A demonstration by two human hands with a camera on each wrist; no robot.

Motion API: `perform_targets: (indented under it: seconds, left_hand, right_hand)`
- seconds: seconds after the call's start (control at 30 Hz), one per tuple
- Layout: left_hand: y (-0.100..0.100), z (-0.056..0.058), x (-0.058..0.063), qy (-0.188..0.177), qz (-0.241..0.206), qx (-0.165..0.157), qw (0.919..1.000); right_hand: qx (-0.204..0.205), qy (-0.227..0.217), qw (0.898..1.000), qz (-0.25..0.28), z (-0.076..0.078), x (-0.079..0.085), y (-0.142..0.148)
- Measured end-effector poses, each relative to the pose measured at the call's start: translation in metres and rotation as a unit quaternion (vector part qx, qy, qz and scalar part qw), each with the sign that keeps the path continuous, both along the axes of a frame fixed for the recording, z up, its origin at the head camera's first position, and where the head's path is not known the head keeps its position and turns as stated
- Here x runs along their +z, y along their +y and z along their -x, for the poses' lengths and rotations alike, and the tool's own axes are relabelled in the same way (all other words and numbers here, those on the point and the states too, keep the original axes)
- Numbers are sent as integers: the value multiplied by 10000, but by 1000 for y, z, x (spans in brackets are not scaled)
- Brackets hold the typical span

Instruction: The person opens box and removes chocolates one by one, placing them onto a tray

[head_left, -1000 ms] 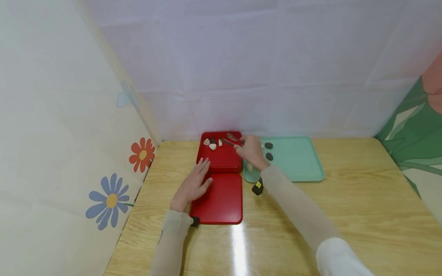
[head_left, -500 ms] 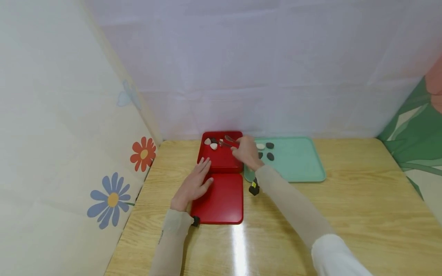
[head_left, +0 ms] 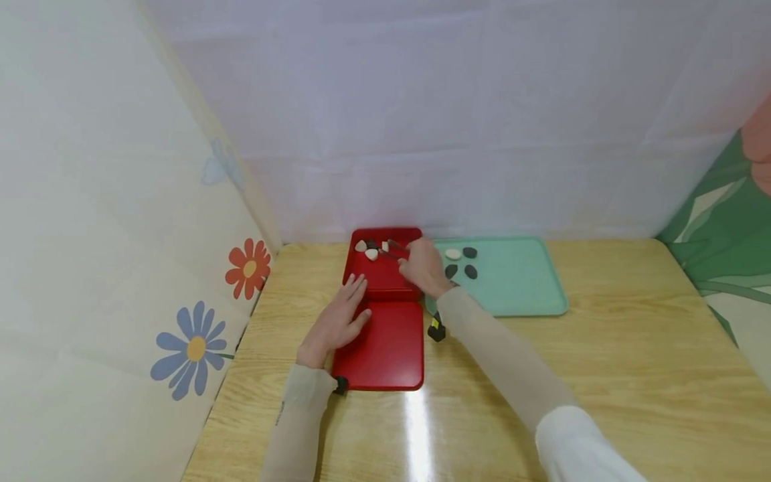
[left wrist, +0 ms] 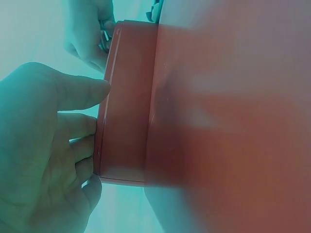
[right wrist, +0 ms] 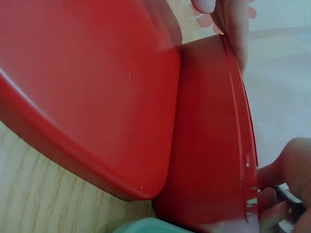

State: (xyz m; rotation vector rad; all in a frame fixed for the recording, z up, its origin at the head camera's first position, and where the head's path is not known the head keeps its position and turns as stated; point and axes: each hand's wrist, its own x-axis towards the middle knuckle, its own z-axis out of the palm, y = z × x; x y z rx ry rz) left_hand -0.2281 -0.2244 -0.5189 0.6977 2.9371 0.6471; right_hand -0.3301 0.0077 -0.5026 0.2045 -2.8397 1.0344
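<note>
My right hand (head_left: 421,266) holds metal tongs (head_left: 395,245) over the back red box (head_left: 391,274). Their two tips are spread on either side of a small white stone (head_left: 385,246) in the box. Beside it lie another white stone (head_left: 371,254), a pinkish-white one (head_left: 361,246) and a dark one (head_left: 372,245). My left hand (head_left: 334,328), fingers straight, touches the front left edge of this box. In the left wrist view its thumb and fingertips meet the red rim (left wrist: 103,116). The right wrist view shows curled fingers (right wrist: 274,213) around the tongs at the rim.
A mint-green tray (head_left: 518,288) stands right of the box, bearing a white stone (head_left: 453,254) and several dark stones (head_left: 470,272). In front of the box lies a flat red lid-like piece (head_left: 385,355). A white cloth wall (head_left: 446,167) rises close behind.
My right hand has moved left, carrying the tongs further over the red box to the small white stone. More stones on the green tray have come into sight. My left hand has stayed put.
</note>
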Motion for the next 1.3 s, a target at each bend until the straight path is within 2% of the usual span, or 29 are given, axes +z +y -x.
perform_targets:
  seconds: [0.33,0.97,1.1,1.3]
  left_hand:
    - [-2,1,-3,53,7,-4,10000]
    - [1,0,-1,39,23,-9,10000]
    - [2,0,-1,6,8,12,10000]
    - [1,1,-1,2,-4,50,10000]
  right_hand:
    - [80,199,9994,-266,1,-3,-3]
    - [65,425,9974,-585,-2,-5,-4]
    - [17,355,9980,-521,-2,-4,-3]
    - [-73,96,9998,-156,-3,-1,-2]
